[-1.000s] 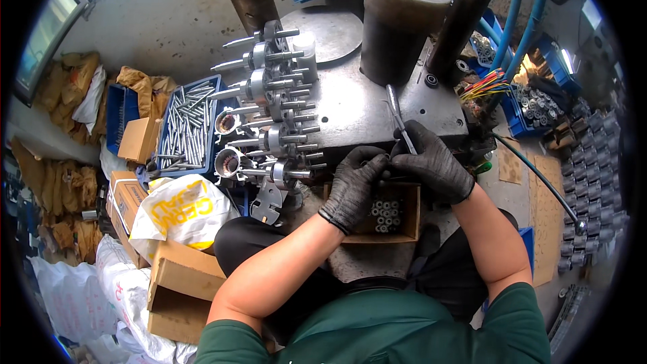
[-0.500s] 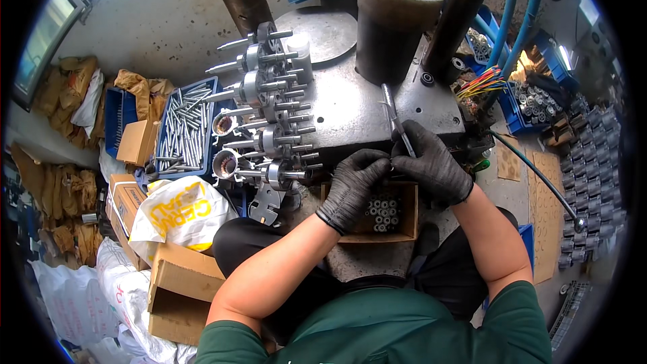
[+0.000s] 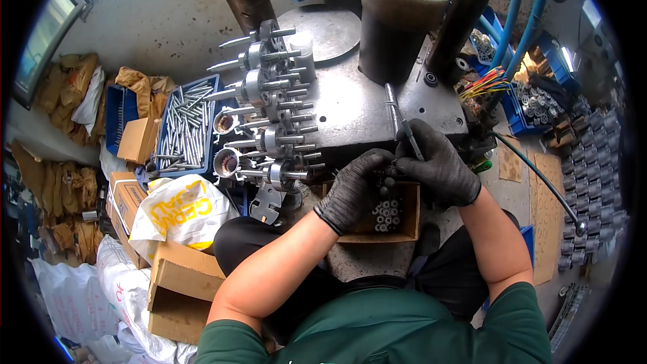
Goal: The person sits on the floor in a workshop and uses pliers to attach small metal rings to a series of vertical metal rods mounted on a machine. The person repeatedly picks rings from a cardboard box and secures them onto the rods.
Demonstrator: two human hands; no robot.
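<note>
My right hand (image 3: 441,165), in a black glove, is closed round a slim grey pen-like rod (image 3: 412,139) that slants up from between thumb and fingers. Close by on its left, my left hand (image 3: 356,187), gloved alike, has its fingers curled together. A small dark thing shows where the fingertips of both hands almost meet, too small to name. Just beyond them a metal shaft (image 3: 393,109) lies on the steel press table (image 3: 340,104), one end near its front edge. Below the hands, an open cardboard box (image 3: 410,229) holds several small ring-shaped bearings (image 3: 386,216).
Left of the table stand stacked rotors on shafts (image 3: 269,138), two motor housings (image 3: 226,162) and a blue bin of metal shafts (image 3: 185,125). A thick steel cylinder (image 3: 397,27) rises behind. Blue bins of parts (image 3: 536,104) and coloured wires (image 3: 486,84) are at right.
The pen-like rod in my right hand has tilted more upright and now shows apart from the shaft on the table. My right hand has shifted slightly right; my left fingers have curled in.
</note>
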